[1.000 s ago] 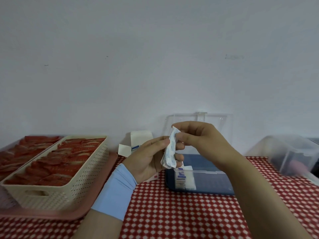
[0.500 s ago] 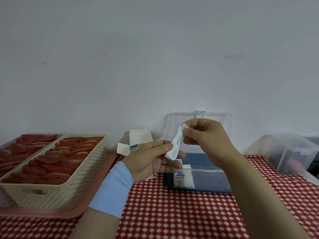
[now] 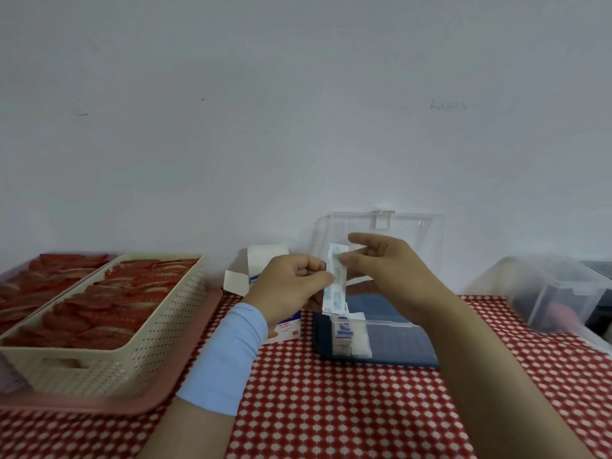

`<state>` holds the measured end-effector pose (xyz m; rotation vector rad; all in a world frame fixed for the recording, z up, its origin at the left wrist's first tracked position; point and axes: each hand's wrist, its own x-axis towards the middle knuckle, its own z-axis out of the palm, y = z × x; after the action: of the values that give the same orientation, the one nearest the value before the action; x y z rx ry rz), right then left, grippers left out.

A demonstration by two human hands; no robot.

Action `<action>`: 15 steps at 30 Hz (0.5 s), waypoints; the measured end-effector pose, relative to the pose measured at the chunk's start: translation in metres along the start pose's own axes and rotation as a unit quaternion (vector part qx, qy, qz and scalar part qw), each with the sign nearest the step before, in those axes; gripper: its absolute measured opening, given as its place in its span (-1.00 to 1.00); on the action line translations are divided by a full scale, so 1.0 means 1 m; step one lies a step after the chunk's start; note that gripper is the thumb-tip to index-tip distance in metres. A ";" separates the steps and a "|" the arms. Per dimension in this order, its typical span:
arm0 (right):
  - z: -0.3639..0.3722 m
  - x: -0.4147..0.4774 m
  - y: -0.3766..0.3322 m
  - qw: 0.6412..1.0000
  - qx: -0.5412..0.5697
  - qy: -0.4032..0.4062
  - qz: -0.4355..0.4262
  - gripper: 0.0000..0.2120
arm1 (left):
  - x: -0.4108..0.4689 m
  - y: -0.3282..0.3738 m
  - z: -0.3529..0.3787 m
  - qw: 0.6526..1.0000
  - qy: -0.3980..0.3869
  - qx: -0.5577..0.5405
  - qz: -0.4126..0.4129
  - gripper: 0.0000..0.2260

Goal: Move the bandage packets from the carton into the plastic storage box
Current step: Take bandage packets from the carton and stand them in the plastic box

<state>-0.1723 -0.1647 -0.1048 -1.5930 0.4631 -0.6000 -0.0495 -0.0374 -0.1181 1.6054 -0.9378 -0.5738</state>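
Hanging upright between the two hands, a strip of bandage packets (image 3: 335,286) sits in the air just above the near left corner of the plastic storage box (image 3: 397,346). The left hand (image 3: 291,283) has its fingers curled and pinches the strip at its left edge, about midway up. The right hand (image 3: 387,270) pinches the strip near its top between thumb and a finger, with the forefinger reaching out above it.

The box, with a dark blue base and clear walls, stands on the tabletop (image 3: 331,412), which has a red and white checked cloth; its clear lid (image 3: 410,233) is raised against the wall behind. A few white packets (image 3: 349,337) stand in its left end. The carton (image 3: 265,260), flaps open, stands just left of the box, partly hidden behind the left hand.

A light blue band (image 3: 225,356) wraps the left wrist. To the left, a cream perforated basket (image 3: 132,362) of red sachets rests on a pink tray (image 3: 139,404). A clear container (image 3: 556,293) sits at the far right.
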 end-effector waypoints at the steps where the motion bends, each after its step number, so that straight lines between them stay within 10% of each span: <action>1: -0.002 -0.002 0.000 0.999 -0.006 -0.034 0.027 -0.73 | 0.001 -0.001 0.000 1.000 0.001 -0.010 -0.001 -0.93; 10: -0.009 -0.014 -0.003 0.994 -0.049 -0.077 0.063 -0.86 | -0.006 0.002 0.019 0.999 0.041 -0.002 0.018 -0.95; 15: -0.031 -0.002 -0.001 0.989 -0.119 0.036 0.079 -0.86 | -0.006 0.001 0.024 0.978 0.117 0.170 0.020 -0.79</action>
<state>-0.1930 -0.1874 -0.1021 -1.7445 0.7299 -0.4969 -0.0724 -0.0463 -0.1235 1.9056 -0.9216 -0.1953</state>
